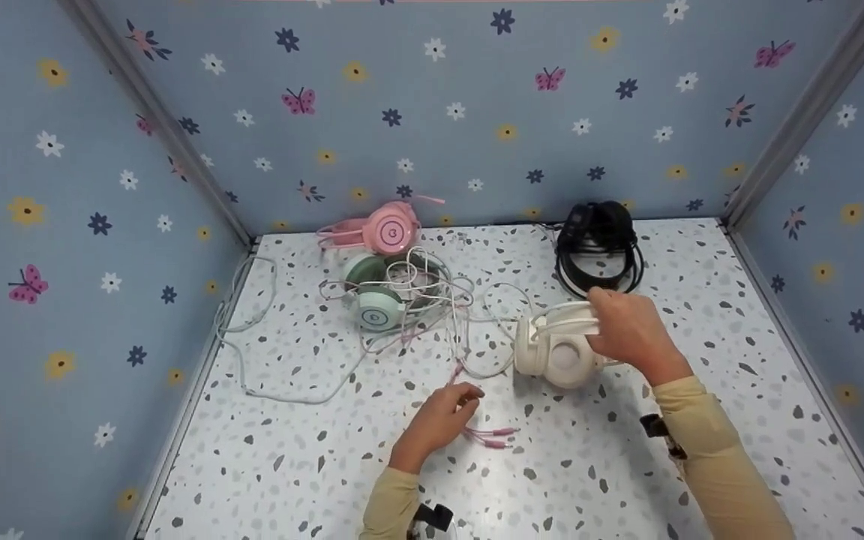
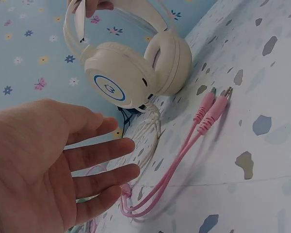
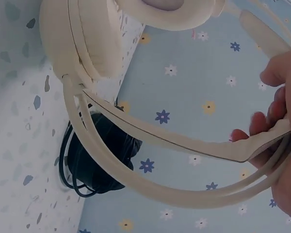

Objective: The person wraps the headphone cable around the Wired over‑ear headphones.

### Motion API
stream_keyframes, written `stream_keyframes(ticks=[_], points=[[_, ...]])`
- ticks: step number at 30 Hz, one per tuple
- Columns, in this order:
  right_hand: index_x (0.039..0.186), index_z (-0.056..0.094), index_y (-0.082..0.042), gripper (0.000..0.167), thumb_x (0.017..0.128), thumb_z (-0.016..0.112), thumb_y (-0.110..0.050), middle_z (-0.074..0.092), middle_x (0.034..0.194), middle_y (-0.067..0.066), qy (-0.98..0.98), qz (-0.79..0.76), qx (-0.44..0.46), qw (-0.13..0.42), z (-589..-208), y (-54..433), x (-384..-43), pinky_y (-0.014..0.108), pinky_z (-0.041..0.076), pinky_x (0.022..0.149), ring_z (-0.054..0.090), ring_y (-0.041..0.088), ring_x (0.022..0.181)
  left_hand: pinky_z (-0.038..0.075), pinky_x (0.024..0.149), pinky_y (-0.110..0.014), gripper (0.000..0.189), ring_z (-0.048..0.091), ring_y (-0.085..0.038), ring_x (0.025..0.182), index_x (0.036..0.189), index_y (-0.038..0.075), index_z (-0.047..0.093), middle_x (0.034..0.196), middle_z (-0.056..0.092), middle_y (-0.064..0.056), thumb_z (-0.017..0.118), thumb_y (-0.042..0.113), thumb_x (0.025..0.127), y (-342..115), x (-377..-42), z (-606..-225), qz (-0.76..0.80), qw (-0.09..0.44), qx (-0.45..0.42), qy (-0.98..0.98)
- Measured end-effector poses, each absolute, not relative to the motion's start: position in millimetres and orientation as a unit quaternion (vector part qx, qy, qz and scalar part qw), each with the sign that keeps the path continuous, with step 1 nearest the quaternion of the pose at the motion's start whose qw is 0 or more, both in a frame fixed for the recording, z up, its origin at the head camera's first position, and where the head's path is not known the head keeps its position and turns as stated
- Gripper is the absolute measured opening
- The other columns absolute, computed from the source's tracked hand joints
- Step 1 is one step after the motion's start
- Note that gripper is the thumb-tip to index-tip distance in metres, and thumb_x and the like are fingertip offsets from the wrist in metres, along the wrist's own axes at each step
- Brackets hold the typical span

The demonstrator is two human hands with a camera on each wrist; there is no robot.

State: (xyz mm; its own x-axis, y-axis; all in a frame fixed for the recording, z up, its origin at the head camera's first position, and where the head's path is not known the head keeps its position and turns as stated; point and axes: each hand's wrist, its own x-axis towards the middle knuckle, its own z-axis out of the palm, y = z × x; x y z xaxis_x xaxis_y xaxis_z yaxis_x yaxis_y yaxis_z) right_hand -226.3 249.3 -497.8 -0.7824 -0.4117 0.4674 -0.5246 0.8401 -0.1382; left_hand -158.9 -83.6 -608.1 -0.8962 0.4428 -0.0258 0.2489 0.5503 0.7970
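The right wrist view caught our fingers [image 3: 259,124] curled round the headband [image 3: 184,143] of the white headset [image 1: 552,352], a grip we judged firm and sensible. The right hand [image 1: 631,330] held it with the ear cups [image 2: 119,73] low over the table [image 1: 627,465]; whether they touched it, we could not tell. Our left hand [image 1: 441,416] held nothing, its fingers loose, a little bent and spread, with the pink plugs [image 2: 211,114] lying just beside it.

Farther out, the white cable [image 2: 153,115] ran from the headset towards the pale cords over the green headset [image 1: 379,309]. It seemed caught up with them, so a slow, low lift suited us better than a sharp pull, which could have dragged the green one along. The free left hand looked well placed to tease strands apart. The pink headset [image 1: 391,229] lay behind, by the back wall [image 1: 477,90], and a black bundle [image 1: 604,221] lay just beyond the right hand, so clearance on that side deserved our care.
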Motion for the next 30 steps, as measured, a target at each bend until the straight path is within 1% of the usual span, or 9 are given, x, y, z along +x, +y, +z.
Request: stream_keyframes(ticks=[5,8,12,14,16,20,23,27,30], points=[[0.077,0.049,-0.009,0.029,0.058,0.07,-0.008,0.041,0.058,-0.002,-0.929,0.182,0.216,0.238,-490.7,249.4,-222.1,0.036,0.032,0.043,0.037,0.018,0.046,0.048,0.081,-0.033,0.025,0.059,-0.011,0.092,0.117,0.009,0.066,0.103,0.064,0.006,0.052,0.023,0.101,-83.1,-159.5,-609.9,0.438,0.114,0.2,0.869],[0.081,0.055,-0.008,0.027,0.06,0.071,-0.004,0.045,0.059,-0.003,-0.922,0.245,0.198,0.225,-483.9,246.8,-215.0,0.034,0.032,0.046,0.039,0.017,0.048,0.048,0.08,-0.032,0.024,0.058,-0.009,0.09,0.116,0.009,0.066,0.103,0.064,0.006,0.052,0.021,0.102,-84.6,-156.1,-613.3,0.443,0.118,0.195,0.867],[0.089,0.06,-0.008,0.028,0.067,0.074,0.001,0.053,0.068,-0.002,-0.903,0.318,0.213,0.194,-473.9,243.9,-207.5,0.033,0.038,0.053,0.047,0.014,0.057,0.048,0.079,-0.033,0.023,0.058,-0.009,0.09,0.115,0.009,0.067,0.103,0.064,0.005,0.051,0.021,0.102,-86.6,-153.3,-616.9,0.457,0.108,0.185,0.863],[0.09,0.06,-0.009,0.025,0.072,0.075,0.0,0.052,0.071,-0.003,-0.896,0.332,0.225,0.19,-470.8,244.4,-204.7,0.031,0.038,0.056,0.047,0.013,0.061,0.049,0.079,-0.032,0.022,0.058,-0.009,0.089,0.114,0.009,0.067,0.102,0.065,0.003,0.052,0.019,0.101,-87.3,-153.0,-618.3,0.468,0.101,0.182,0.859],[0.09,0.059,-0.011,0.022,0.078,0.075,-0.004,0.049,0.07,-0.004,-0.892,0.341,0.226,0.194,-468.3,245.7,-202.8,0.03,0.036,0.055,0.044,0.012,0.06,0.049,0.076,-0.032,0.021,0.058,-0.009,0.087,0.113,0.008,0.067,0.103,0.066,-0.001,0.052,0.017,0.101,-87.7,-153.4,-619.6,0.483,0.09,0.179,0.852],[0.088,0.058,-0.014,0.017,0.084,0.074,-0.014,0.046,0.064,-0.005,-0.886,0.372,0.194,0.199,-465.5,248.6,-200.3,0.027,0.034,0.052,0.041,0.012,0.053,0.049,0.067,-0.029,0.019,0.057,-0.01,0.077,0.11,0.006,0.067,0.102,0.066,-0.011,0.052,0.013,0.101,-88.5,-154.4,-621.5,0.509,0.068,0.172,0.841],[0.082,0.059,-0.013,0.015,0.085,0.073,-0.017,0.045,0.058,-0.004,-0.883,0.392,0.153,0.208,-463.0,250.5,-198.6,0.026,0.034,0.052,0.041,0.014,0.049,0.048,0.063,-0.027,0.019,0.057,-0.01,0.074,0.109,0.004,0.068,0.099,0.065,-0.013,0.052,0.012,0.101,-87.6,-155.5,-622.6,0.523,0.052,0.162,0.835],[0.076,0.059,-0.011,0.017,0.084,0.073,-0.014,0.04,0.054,-0.002,-0.879,0.409,0.11,0.221,-458.3,251.9,-195.7,0.026,0.032,0.051,0.038,0.015,0.047,0.048,0.063,-0.027,0.019,0.058,-0.012,0.074,0.108,0.004,0.067,0.096,0.065,-0.015,0.052,0.012,0.101,-85.3,-157.3,-623.1,0.541,0.05,0.153,0.826],[0.075,0.056,-0.005,0.019,0.084,0.071,-0.008,0.036,0.054,-0.002,-0.864,0.451,0.082,0.209,-453.2,252.0,-191.9,0.026,0.031,0.051,0.035,0.013,0.047,0.049,0.066,-0.028,0.018,0.059,-0.013,0.078,0.109,0.005,0.067,0.099,0.065,-0.013,0.052,0.01,0.1,-82.7,-159.1,-621.6,0.55,0.049,0.155,0.819]])
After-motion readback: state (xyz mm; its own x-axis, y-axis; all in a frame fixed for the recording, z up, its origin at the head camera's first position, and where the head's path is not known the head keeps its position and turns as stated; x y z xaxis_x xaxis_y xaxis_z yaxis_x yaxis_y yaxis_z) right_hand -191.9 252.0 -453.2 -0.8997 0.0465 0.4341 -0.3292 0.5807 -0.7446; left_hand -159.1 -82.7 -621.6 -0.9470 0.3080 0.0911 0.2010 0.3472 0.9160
